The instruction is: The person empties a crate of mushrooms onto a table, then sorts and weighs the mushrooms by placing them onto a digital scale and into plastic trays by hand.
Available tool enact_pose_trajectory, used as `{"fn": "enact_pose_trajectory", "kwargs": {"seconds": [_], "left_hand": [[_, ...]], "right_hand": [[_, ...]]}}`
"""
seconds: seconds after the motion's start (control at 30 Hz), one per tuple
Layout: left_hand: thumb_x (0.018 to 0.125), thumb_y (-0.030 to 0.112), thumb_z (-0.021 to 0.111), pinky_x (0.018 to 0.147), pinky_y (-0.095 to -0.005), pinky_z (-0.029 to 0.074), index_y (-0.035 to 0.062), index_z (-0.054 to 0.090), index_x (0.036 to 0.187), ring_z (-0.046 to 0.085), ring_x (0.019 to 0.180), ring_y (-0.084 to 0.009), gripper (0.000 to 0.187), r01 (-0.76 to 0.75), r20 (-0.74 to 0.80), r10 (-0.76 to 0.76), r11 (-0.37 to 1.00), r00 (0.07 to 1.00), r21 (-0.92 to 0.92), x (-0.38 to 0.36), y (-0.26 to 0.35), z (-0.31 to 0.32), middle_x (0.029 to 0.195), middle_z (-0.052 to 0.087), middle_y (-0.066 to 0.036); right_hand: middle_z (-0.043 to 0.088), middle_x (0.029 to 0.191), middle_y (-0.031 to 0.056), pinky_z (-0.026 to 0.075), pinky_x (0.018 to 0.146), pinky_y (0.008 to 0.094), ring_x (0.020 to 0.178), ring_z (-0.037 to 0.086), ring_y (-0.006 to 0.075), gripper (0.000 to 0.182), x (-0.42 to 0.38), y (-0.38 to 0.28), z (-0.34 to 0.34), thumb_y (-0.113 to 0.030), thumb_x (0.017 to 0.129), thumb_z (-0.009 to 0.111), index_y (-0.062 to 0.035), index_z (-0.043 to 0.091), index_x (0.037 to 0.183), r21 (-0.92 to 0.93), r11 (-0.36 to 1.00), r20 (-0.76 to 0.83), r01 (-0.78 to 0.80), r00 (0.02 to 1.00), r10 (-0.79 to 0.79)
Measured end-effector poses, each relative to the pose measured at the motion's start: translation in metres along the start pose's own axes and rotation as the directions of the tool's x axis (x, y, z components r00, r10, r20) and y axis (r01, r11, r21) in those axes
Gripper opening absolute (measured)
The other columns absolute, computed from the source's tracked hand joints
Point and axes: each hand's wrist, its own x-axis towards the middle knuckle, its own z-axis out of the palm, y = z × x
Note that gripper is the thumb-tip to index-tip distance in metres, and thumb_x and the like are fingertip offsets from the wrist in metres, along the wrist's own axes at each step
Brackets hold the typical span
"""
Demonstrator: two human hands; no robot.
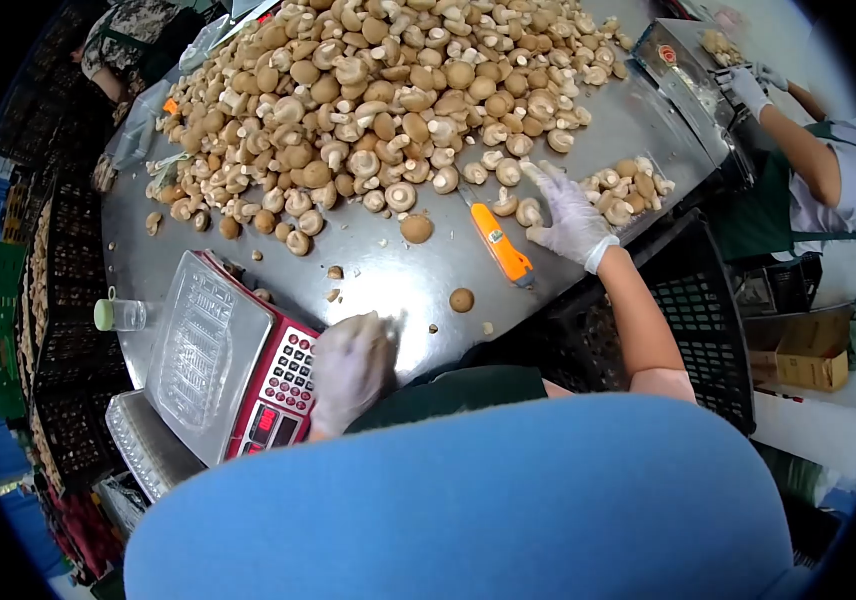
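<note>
My right hand (570, 218), in a thin whitish glove, has its fingers spread over the metal table beside a few loose mushrooms (530, 211). Just right of it lies a clear tray (654, 166) filled with mushrooms. My left hand (351, 368), also gloved and blurred, is beside the keypad of a red scale (288, 375); its fingers are smeared, and whether it holds anything is hidden. An orange-handled knife (500, 243) rests on the table between the hands. A large heap of brown mushrooms (348, 100) covers the table's far part.
A clear tray (193, 340) sits on the scale, with stacked trays (148, 440) beside it. A bottle with a green cap (126, 315) stands left. Black crates (703, 310) are below the table's right edge. Co-workers are at the upper right (808, 180) and upper left (138, 40).
</note>
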Motion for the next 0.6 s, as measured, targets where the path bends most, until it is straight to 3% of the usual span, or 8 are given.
{"fn": "enact_pose_trajectory", "kwargs": {"seconds": [0.03, 0.07, 0.1, 0.17, 0.2, 0.27, 0.47, 0.6], "left_hand": [[0.087, 0.006, 0.066, 0.076, -0.0440, 0.053, 0.0058, 0.057, 0.124, 0.063, 0.091, -0.0358, 0.039, -0.058, -0.028, 0.057, 0.998, 0.998, -0.038, 0.026, 0.014, 0.006, 0.109, 0.064, -0.017], [0.089, 0.009, 0.065, 0.075, -0.0425, 0.053, 0.0039, 0.057, 0.122, 0.062, 0.090, -0.0361, 0.035, 0.014, 0.133, 0.012, 0.981, 0.991, -0.193, 0.052, 0.033, 0.007, 0.106, 0.063, -0.018], [0.089, 0.010, 0.063, 0.076, -0.0422, 0.052, 0.0050, 0.057, 0.122, 0.062, 0.091, -0.0363, 0.034, -0.151, -0.021, 0.150, 0.952, 0.988, -0.267, 0.062, 0.037, 0.025, 0.106, 0.062, -0.017], [0.087, 0.015, 0.065, 0.085, -0.0428, 0.052, 0.0094, 0.061, 0.121, 0.061, 0.101, -0.0358, 0.035, -0.147, 0.177, 0.219, 0.926, 0.960, -0.348, 0.073, 0.043, 0.057, 0.113, 0.060, -0.015], [0.087, 0.015, 0.065, 0.085, -0.0428, 0.052, 0.0094, 0.061, 0.121, 0.061, 0.101, -0.0358, 0.035, -0.150, 0.173, 0.220, 0.927, 0.960, -0.344, 0.070, 0.042, 0.074, 0.113, 0.060, -0.015], [0.086, 0.014, 0.065, 0.091, -0.0412, 0.051, 0.0087, 0.063, 0.120, 0.060, 0.107, -0.0346, 0.034, -0.370, 0.106, 0.392, 0.912, 0.914, -0.178, 0.064, 0.041, 0.094, 0.116, 0.060, -0.014], [0.087, 0.009, 0.063, 0.089, -0.0403, 0.052, 0.0061, 0.063, 0.115, 0.061, 0.105, -0.0335, 0.028, -0.190, 0.060, 0.206, 0.960, 0.977, -0.205, 0.059, 0.012, 0.091, 0.112, 0.063, -0.015], [0.088, 0.008, 0.061, 0.082, -0.0426, 0.050, 0.0065, 0.057, 0.123, 0.058, 0.094, -0.0360, 0.035, 0.077, -0.052, -0.082, 0.992, 0.995, -0.100, 0.076, 0.001, 0.069, 0.109, 0.062, -0.016]], "right_hand": [[0.034, 0.152, 0.0196, 0.035, 0.114, 0.0432, 0.136, 0.038, 0.0394, 0.092, 0.002, -0.004, -0.004, -0.021, 0.073, 0.076, -0.0174, 0.030, 0.153, -0.008, 1.000, 0.064, 0.002, 0.998, -0.001], [0.030, 0.155, 0.0196, 0.038, 0.113, 0.0425, 0.135, 0.039, 0.0405, 0.096, 0.006, -0.006, -0.006, -0.020, 0.072, 0.077, -0.0199, 0.027, 0.154, -0.015, 1.000, 0.127, 0.006, 0.992, -0.004], [0.027, 0.156, 0.0191, 0.039, 0.112, 0.0418, 0.135, 0.039, 0.0397, 0.098, 0.011, -0.005, -0.005, -0.019, 0.071, 0.077, -0.0240, 0.026, 0.155, -0.049, 0.999, 0.155, 0.021, 0.988, -0.013], [0.026, 0.157, 0.0190, 0.040, 0.112, 0.0420, 0.135, 0.039, 0.0398, 0.097, 0.021, -0.015, -0.010, -0.018, 0.071, 0.076, -0.0253, 0.026, 0.155, -0.074, 0.996, 0.233, 0.053, 0.972, -0.034], [0.026, 0.157, 0.0190, 0.040, 0.111, 0.0421, 0.135, 0.039, 0.0399, 0.097, 0.027, -0.021, -0.011, -0.018, 0.071, 0.076, -0.0266, 0.027, 0.154, -0.094, 0.992, 0.308, 0.086, 0.950, -0.053], [0.025, 0.157, 0.0187, 0.042, 0.110, 0.0427, 0.134, 0.040, 0.0393, 0.095, 0.039, -0.024, -0.003, -0.015, 0.072, 0.074, -0.0257, 0.027, 0.154, -0.136, 0.984, 0.339, 0.120, 0.938, -0.067], [0.033, 0.151, 0.0178, 0.048, 0.103, 0.0463, 0.128, 0.045, 0.0400, 0.085, 0.048, -0.012, 0.015, -0.023, 0.079, 0.074, -0.0257, 0.031, 0.152, -0.101, 0.994, 0.130, 0.047, 0.991, -0.033], [0.037, 0.149, 0.0173, 0.049, 0.099, 0.0500, 0.128, 0.045, 0.0423, 0.075, 0.049, -0.023, 0.017, -0.034, 0.083, 0.071, -0.0263, 0.036, 0.150, -0.193, 0.977, 0.151, 0.093, 0.986, -0.064]]}}
